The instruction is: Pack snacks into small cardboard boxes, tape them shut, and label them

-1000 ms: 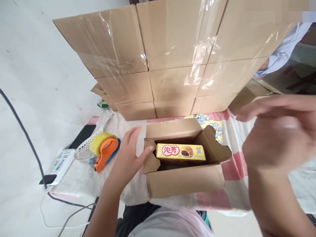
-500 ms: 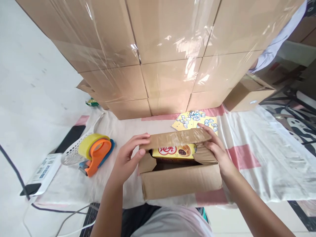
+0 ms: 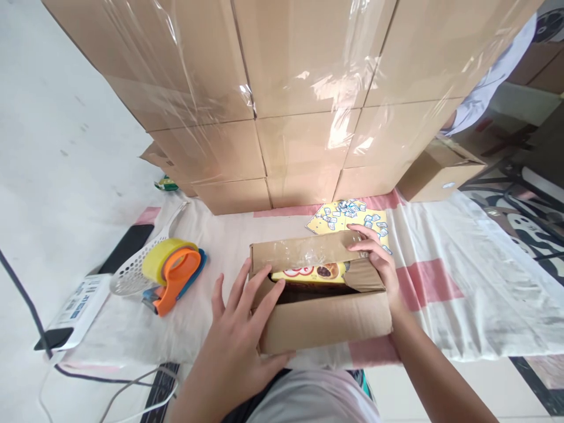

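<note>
A small cardboard box [image 3: 326, 323] sits on the cloth near the front edge, its flaps partly raised. Inside lies a yellow packet [image 3: 315, 273] with red lettering and a picture of a filled pastry. My left hand [image 3: 247, 329] rests over the box's left end, fingers spread and stretched out, the fingertips at the left flap. At the right end, my right hand [image 3: 376, 264] curls round the corner, with its fingers on the far flap [image 3: 304, 249] and the forearm along the box's right side.
Wrapped cardboard boxes [image 3: 304, 141] stand stacked behind. To the left lie a tape dispenser [image 3: 176, 282] with yellow tape, a white perforated ladle [image 3: 136, 264] and a black phone-like object [image 3: 127, 247]. Yellow sheet with small packets [image 3: 326, 220] lies beyond the box. Another person's sleeve [image 3: 497, 76] shows at right.
My left hand has moved from the far left flap toward me, its fingers now spread over the left end. The far flap stands slightly more upright, while my right hand stays at its corner.
</note>
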{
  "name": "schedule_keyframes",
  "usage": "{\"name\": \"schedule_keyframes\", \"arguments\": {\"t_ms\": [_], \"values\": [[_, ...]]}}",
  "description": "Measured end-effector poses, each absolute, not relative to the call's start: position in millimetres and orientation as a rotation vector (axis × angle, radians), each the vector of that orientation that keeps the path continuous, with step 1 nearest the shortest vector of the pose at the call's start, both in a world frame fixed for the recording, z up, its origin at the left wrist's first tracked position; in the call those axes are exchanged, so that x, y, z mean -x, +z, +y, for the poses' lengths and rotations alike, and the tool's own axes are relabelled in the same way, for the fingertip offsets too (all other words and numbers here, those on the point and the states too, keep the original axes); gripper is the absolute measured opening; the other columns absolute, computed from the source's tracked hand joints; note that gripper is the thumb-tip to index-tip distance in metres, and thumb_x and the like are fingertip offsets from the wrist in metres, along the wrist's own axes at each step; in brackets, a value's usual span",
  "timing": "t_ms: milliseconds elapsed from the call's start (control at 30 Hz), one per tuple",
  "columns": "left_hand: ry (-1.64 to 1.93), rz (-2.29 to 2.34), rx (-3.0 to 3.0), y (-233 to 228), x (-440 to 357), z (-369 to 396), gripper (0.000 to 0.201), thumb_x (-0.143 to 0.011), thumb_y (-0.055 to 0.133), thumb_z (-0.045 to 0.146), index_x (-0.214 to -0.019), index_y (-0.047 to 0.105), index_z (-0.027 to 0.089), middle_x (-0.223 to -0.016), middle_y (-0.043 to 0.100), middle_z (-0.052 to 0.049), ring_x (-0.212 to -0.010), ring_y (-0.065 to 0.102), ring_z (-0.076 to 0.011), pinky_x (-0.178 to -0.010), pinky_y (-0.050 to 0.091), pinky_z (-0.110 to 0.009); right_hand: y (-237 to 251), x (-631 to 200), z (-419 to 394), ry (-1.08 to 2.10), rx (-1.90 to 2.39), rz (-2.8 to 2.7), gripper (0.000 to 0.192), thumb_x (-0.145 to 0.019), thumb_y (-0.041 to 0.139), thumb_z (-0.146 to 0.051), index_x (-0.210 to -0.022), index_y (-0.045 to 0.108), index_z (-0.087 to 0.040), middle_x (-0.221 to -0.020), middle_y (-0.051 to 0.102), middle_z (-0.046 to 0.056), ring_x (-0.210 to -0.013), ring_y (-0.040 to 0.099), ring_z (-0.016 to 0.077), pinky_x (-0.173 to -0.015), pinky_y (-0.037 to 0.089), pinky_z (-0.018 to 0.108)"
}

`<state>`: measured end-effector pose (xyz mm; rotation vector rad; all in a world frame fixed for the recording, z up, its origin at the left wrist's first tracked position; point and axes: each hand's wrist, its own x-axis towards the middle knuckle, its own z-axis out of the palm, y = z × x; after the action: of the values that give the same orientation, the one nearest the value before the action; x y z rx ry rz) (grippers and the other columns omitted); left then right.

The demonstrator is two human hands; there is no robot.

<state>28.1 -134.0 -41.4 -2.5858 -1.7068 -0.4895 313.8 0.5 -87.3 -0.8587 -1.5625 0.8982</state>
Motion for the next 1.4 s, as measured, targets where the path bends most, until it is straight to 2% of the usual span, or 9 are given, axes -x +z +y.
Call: {"name": "schedule_keyframes", "arguments": {"t_ms": [100, 200, 333, 433, 533, 867, 1000, 1167, 1400], "values": [[-0.573, -1.677, 2.589, -36.1, -27.3, -134.4, 0.080, -0.082, 0.068, 0.035, -0.154, 0.037, 0.022, -0.156, 0.049, -0.015, -0.154, 0.028, -0.0399, -0.125, 0.008, -0.059, -88.1, -312.6, 0.0, 0.933, 0.784, -1.620, 0.035, -0.100, 0.046, -0.053, -0.107, 0.075, -0.036, -0.148, 0.054, -0.002, -0.143, 0.043, 0.0328, -0.120, 0.030, 0.054], [-0.870, -1.836, 2.387, -34.0, -25.0, -120.8, 0.064, -0.088, 0.067, 0.037, -0.147, 0.043, 0.026, -0.134, 0.065, -0.011, -0.132, 0.056, -0.0331, -0.115, 0.035, -0.051, -91.2, -310.3, -2.6, 0.966, 0.699, -1.648, 0.045, -0.099, 0.044, -0.061, -0.129, 0.069, -0.038, -0.159, 0.045, -0.002, -0.151, 0.035, 0.0328, -0.125, 0.026, 0.053], [-1.212, -2.238, 2.095, -41.0, -30.5, -100.4, 0.059, -0.088, 0.070, 0.043, -0.141, 0.050, 0.029, -0.127, 0.059, -0.009, -0.121, 0.059, -0.0291, -0.102, 0.051, -0.046, -96.4, -308.6, -8.7, 1.066, 0.646, -1.605, 0.065, -0.098, 0.036, -0.071, -0.153, 0.049, -0.038, -0.166, 0.037, -0.002, -0.157, 0.023, 0.0320, -0.129, 0.015, 0.052], [-1.387, -2.321, 2.148, -52.3, -37.8, -95.9, 0.053, -0.093, 0.064, 0.036, -0.144, 0.050, 0.033, -0.141, 0.046, -0.009, -0.136, 0.049, -0.0271, -0.110, 0.047, -0.045, -98.4, -309.4, -11.2, 1.202, 0.621, -1.523, 0.068, -0.097, 0.049, -0.062, -0.160, 0.033, -0.042, -0.168, 0.033, -0.004, -0.158, 0.021, 0.0307, -0.129, 0.019, 0.052], [-1.571, -2.307, 2.135, -61.6, -44.4, -97.9, 0.046, -0.096, 0.057, 0.029, -0.141, 0.054, 0.035, -0.149, 0.040, -0.007, -0.145, 0.041, -0.0256, -0.116, 0.043, -0.044, -97.5, -309.8, -9.7, 1.277, 0.613, -1.461, 0.074, -0.089, 0.059, -0.038, -0.159, 0.034, -0.043, -0.166, 0.037, -0.007, -0.158, 0.023, 0.0293, -0.127, 0.022, 0.051], [-1.697, -2.300, 2.023, -66.8, -49.4, -94.6, 0.026, -0.096, 0.053, 0.021, -0.114, 0.069, 0.030, -0.147, 0.044, -0.005, -0.146, 0.040, -0.0250, -0.123, 0.034, -0.048, -85.2, -307.9, -8.0, 1.282, 0.663, -1.462, 0.087, -0.078, 0.051, -0.016, -0.158, 0.035, -0.045, -0.162, 0.043, -0.009, -0.156, 0.028, 0.0239, -0.126, 0.027, 0.047], [-1.423, -2.168, 2.087, -61.3, -47.8, -98.7, 0.032, -0.097, 0.052, 0.020, -0.119, 0.071, 0.033, -0.148, 0.047, -0.004, -0.145, 0.042, -0.0271, -0.117, 0.041, -0.048, -84.8, -308.7, -8.0, 1.307, 0.669, -1.453, 0.085, -0.080, 0.053, -0.014, -0.157, 0.036, -0.044, -0.162, 0.043, -0.007, -0.155, 0.030, 0.0242, -0.127, 0.025, 0.047], [-0.898, -1.836, 2.186, -41.1, -87.2, -112.4, 0.041, -0.100, 0.052, 0.023, -0.139, 0.061, 0.030, -0.145, 0.063, -0.001, -0.144, 0.046, -0.0272, -0.120, 0.029, -0.048, -88.7, -310.4, -9.0, 1.345, 0.647, -1.408, 0.077, -0.083, 0.058, -0.019, -0.154, 0.043, -0.044, -0.164, 0.040, -0.007, -0.156, 0.028, 0.0252, -0.126, 0.028, 0.047], [-0.840, -1.690, 2.211, -54.1, -128.5, -115.6, 0.037, -0.100, 0.055, 0.026, -0.136, 0.061, 0.023, -0.140, 0.067, -0.001, -0.131, 0.061, -0.0250, -0.112, 0.033, -0.043, -88.8, -312.2, -11.9, 1.333, 0.609, -1.420, 0.068, -0.089, 0.064, -0.025, -0.152, 0.046, -0.041, -0.166, 0.037, -0.007, -0.157, 0.028, 0.0249, -0.130, 0.023, 0.047]]}}
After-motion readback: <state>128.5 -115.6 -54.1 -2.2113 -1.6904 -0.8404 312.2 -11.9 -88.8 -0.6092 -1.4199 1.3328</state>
